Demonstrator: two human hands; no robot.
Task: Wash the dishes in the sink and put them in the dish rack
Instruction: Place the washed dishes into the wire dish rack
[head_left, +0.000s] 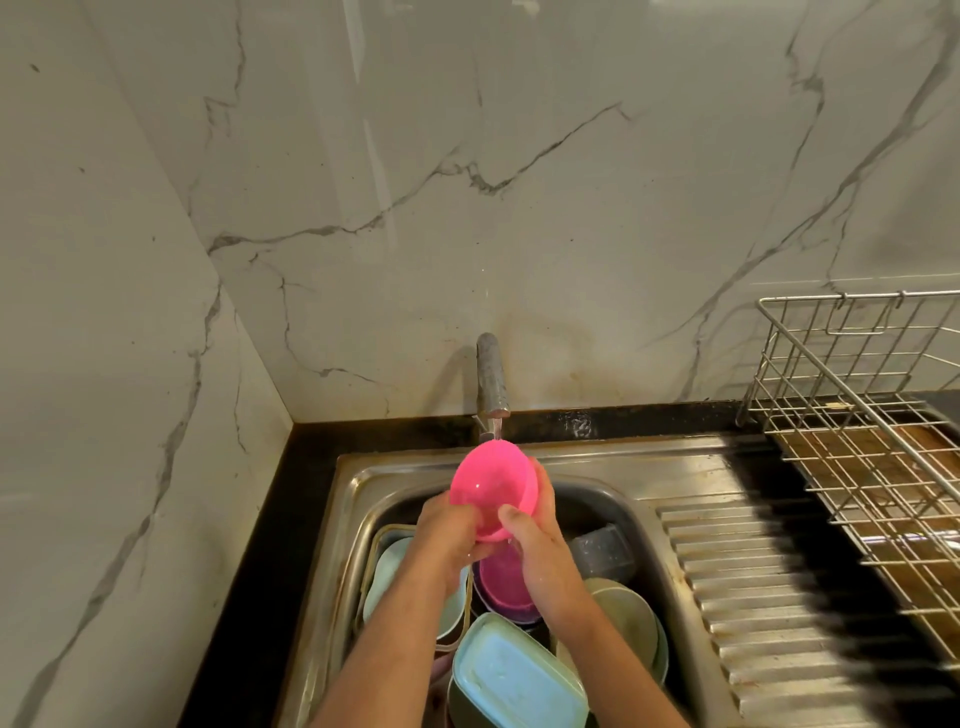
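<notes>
Both hands (493, 540) grip pink bowl (491, 486) under tap (491, 376).

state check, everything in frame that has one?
tap: running
pink bowl: held tilted under the stream
left hand: gripping the bowl
right hand: gripping the bowl
sink: full of unwashed dishes
dish rack: no dishes in visible part

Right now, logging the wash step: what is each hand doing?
Left hand: closed on the pink bowl under the tap.
Right hand: closed on the same bowl, fingers behind its rim.
</notes>
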